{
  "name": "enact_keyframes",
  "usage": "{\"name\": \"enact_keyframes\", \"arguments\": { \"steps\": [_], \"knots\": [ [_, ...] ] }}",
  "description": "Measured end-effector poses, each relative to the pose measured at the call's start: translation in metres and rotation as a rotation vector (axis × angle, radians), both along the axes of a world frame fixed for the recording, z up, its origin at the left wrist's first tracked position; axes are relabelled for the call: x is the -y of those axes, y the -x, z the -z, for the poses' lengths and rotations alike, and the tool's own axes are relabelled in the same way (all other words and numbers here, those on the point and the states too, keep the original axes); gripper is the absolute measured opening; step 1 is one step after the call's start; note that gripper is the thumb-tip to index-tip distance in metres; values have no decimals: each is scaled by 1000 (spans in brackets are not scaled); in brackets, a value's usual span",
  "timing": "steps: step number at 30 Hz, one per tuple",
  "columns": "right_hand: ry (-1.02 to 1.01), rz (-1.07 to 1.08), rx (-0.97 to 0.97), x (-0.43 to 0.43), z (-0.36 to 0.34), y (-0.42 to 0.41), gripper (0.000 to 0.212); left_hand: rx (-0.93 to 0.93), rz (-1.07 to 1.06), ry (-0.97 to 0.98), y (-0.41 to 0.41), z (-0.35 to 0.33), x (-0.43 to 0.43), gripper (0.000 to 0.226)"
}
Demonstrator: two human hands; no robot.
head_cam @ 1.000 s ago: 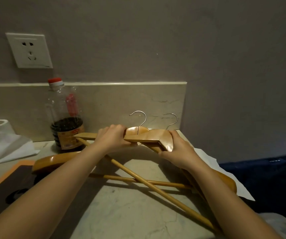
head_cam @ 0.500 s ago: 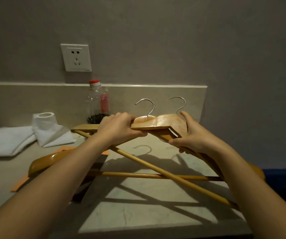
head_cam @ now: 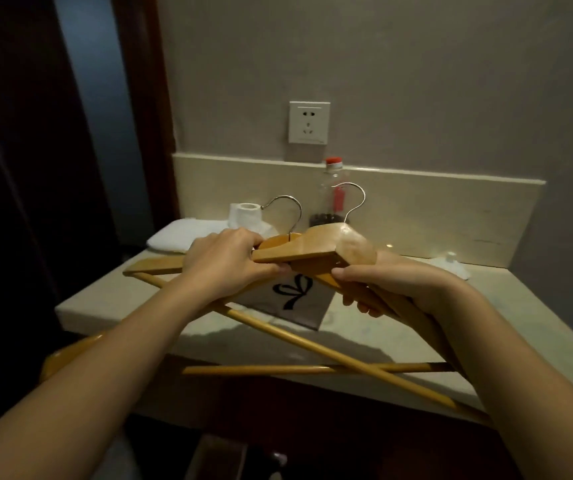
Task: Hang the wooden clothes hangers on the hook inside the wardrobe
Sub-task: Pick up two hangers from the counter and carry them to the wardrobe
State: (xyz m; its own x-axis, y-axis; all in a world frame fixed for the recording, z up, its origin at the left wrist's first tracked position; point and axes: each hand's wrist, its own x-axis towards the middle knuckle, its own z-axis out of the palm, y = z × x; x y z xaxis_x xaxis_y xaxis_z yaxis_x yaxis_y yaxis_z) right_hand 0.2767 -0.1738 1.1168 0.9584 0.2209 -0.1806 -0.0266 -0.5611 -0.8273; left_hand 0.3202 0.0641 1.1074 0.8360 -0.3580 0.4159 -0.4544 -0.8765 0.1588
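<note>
Two wooden clothes hangers (head_cam: 316, 249) with silver metal hooks (head_cam: 354, 199) are held together, crossed, in the air above a marble counter (head_cam: 492, 306). My left hand (head_cam: 226, 261) grips them near the middle from the left. My right hand (head_cam: 378, 282) grips the right shoulder from below. Their lower bars cross toward the bottom right. No wardrobe hook is in view.
On the counter lie a grey card with a black bow print (head_cam: 288, 296), a folded white towel (head_cam: 181, 235), a toilet roll (head_cam: 243, 214) and a red-capped bottle (head_cam: 333, 195). A wall socket (head_cam: 308, 122) sits above. A dark wooden frame (head_cam: 143, 109) and dark opening stand at left.
I have lifted the hangers off the counter and stepped back; the view has swung left, bringing the dark frame at left into sight. Both hands keep their grip.
</note>
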Motion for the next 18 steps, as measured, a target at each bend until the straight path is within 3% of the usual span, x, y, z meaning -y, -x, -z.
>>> {"name": "enact_keyframes", "arguments": {
  "steps": [13,18],
  "knots": [
    [13,-368,-42,-189,39,41,46,-154,-333,3,122,33,-186,35],
    [52,-467,-114,-235,57,45,52,-283,-398,26,156,42,-229,24]
  ]
}}
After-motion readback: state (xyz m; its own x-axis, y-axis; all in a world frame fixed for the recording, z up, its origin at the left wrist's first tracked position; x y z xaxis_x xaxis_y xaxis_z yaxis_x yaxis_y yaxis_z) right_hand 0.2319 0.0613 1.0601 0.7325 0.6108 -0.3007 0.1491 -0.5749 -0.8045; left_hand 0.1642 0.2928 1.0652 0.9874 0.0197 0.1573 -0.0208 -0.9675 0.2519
